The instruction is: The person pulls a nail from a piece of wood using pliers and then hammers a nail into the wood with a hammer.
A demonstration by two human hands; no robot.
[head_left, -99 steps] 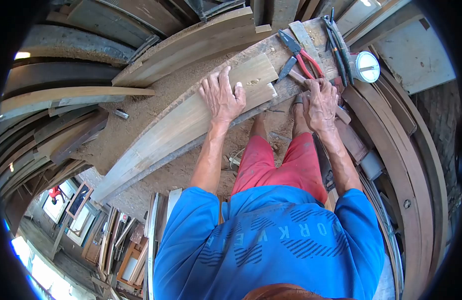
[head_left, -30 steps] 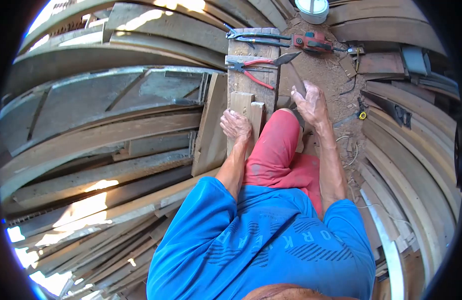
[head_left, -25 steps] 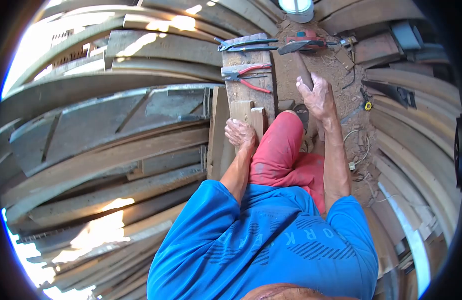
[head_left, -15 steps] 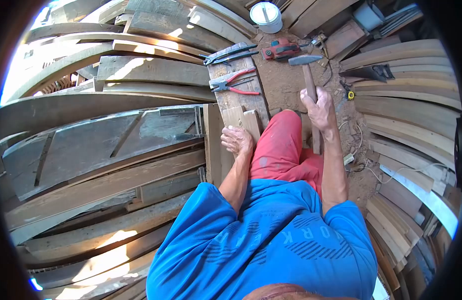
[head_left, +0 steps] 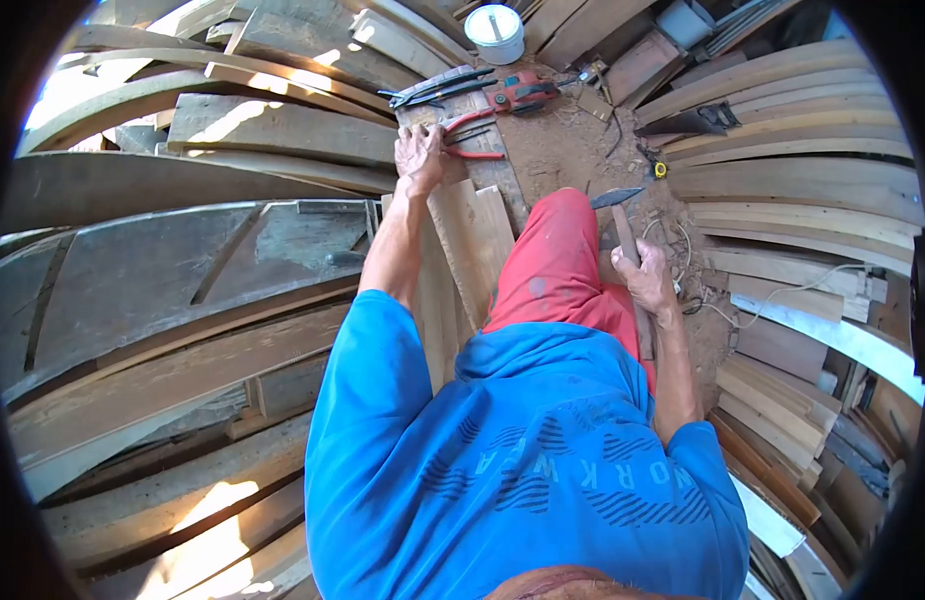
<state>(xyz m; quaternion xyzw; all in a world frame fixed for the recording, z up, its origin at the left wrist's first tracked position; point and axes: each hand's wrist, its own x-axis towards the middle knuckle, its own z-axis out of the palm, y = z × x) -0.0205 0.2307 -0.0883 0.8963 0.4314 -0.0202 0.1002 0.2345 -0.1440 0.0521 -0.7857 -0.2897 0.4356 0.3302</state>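
My left hand (head_left: 420, 156) lies over the head end of the red-handled pliers (head_left: 475, 153) on the worn wooden bench (head_left: 511, 172); whether it grips them is hidden. In my right hand (head_left: 647, 272) is a hammer (head_left: 626, 232), held by its wooden handle, its dark head pointing away from me beside my knee. Nearer my body, notched light boards (head_left: 468, 238) rest on the bench. Long dark pincers (head_left: 445, 88) lie at the bench's far end, just beyond my left hand.
A red power tool (head_left: 524, 93) and a white lidded bucket (head_left: 495, 34) stand past the bench. Stacked planks (head_left: 253, 130) crowd the left, and more boards (head_left: 793, 190) line the right. On the ground at right are a yellow tape measure (head_left: 661, 169), a saw (head_left: 691, 121) and a cord.
My left hand has left the notched boards and reached forward to the pliers. The hammer has come down and closer to my knee, still in my right hand. The view has turned.
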